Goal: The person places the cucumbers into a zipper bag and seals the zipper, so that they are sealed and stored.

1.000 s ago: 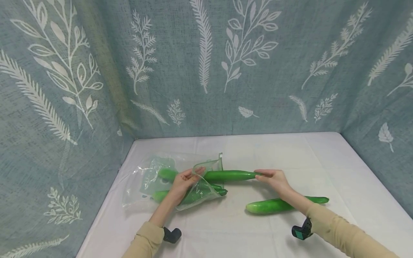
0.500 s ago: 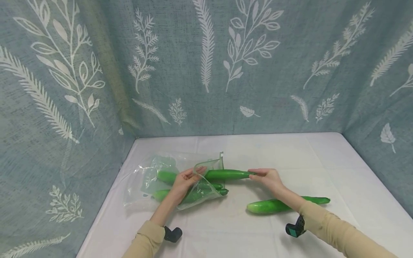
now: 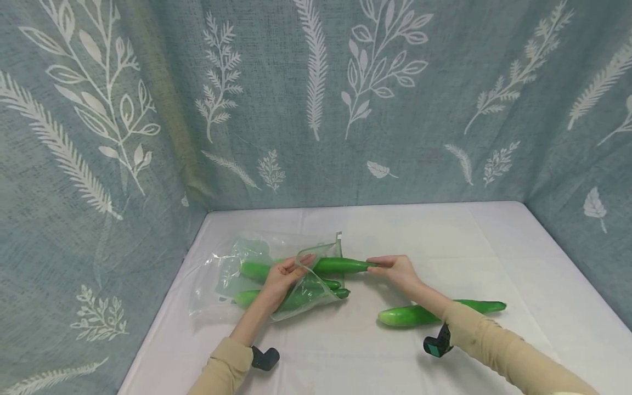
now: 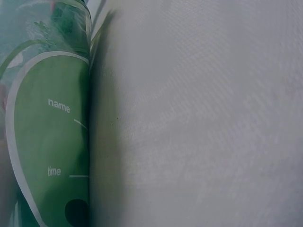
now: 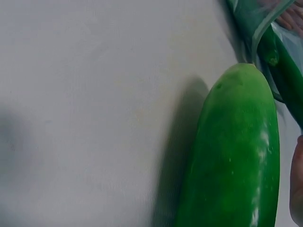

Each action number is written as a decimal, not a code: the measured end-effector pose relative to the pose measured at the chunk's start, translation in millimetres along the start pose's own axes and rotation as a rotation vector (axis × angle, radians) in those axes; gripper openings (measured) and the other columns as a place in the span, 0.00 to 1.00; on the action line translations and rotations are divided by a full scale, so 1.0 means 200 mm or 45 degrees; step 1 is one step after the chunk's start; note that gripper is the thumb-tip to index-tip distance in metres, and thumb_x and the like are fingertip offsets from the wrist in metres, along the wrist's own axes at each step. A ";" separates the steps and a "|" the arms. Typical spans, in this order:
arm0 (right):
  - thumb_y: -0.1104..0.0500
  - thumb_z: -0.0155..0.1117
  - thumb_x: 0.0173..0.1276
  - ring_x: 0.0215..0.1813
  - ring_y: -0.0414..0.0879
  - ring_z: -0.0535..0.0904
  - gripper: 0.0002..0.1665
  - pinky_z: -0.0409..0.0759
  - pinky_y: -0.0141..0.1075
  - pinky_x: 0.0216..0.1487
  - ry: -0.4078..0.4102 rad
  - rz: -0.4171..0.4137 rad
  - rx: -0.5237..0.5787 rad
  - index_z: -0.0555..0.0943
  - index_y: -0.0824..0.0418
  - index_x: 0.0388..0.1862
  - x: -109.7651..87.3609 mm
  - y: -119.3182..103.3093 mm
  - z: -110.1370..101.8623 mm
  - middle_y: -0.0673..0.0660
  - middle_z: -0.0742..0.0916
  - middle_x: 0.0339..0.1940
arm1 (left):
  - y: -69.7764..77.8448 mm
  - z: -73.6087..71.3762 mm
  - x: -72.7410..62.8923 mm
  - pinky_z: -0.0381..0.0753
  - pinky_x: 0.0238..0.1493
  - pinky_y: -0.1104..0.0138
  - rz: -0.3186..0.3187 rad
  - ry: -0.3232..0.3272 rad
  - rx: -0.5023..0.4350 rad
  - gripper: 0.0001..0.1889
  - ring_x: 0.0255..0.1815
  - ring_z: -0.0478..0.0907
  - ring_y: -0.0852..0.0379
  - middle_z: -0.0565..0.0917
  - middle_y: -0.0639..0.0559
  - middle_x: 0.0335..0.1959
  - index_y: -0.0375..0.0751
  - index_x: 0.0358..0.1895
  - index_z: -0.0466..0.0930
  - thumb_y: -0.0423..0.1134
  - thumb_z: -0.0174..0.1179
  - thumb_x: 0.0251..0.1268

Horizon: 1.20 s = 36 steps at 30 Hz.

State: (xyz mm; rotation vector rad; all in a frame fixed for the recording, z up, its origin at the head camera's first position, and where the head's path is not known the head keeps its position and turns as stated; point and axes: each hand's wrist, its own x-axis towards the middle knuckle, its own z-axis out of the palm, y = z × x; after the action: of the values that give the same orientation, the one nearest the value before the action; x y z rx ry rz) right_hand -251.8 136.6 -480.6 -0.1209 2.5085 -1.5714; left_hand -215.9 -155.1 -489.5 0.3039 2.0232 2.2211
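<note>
A clear zip bag (image 3: 212, 299) with a green label lies on the left of the table, its mouth facing right. Inside it are green cucumbers (image 3: 245, 298), partly veiled by the plastic and the arm. My left hand (image 3: 282, 280) grips the bag's upper edge at the mouth. Another cucumber (image 3: 340, 265) reaches out through the mouth, and my right hand (image 3: 395, 270) pinches its thin right end. Beneath my right forearm lies a loose cucumber (image 3: 402, 316), large in the right wrist view. The left wrist view shows the bag's printed label (image 4: 52, 137).
A white cloth covers the table (image 3: 336, 356). Blue-grey curtains (image 3: 276, 109) with white leaf prints close off the back and sides. Each wrist carries a small dark camera, one at the left cuff (image 3: 265, 358) and one at the right (image 3: 436, 343).
My right hand has moved left, sliding the pinched cucumber further into the bag. The left hand stays at the bag's mouth, and the loose cucumber has not moved.
</note>
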 end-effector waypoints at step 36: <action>0.62 0.71 0.57 0.51 0.54 0.84 0.16 0.80 0.44 0.57 -0.131 -0.246 -0.106 0.85 0.64 0.45 0.06 -0.14 0.22 0.62 0.88 0.45 | 0.02 0.02 0.00 0.70 0.64 0.75 0.002 -0.006 -0.037 0.27 0.56 0.77 0.70 0.83 0.67 0.51 0.23 0.63 0.65 0.36 0.58 0.65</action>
State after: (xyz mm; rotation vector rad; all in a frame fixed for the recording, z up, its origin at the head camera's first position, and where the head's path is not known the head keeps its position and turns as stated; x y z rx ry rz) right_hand -255.2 82.9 -476.1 -0.4566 2.5467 -1.4843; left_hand -215.6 -152.1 -486.1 0.3072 1.9871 2.2464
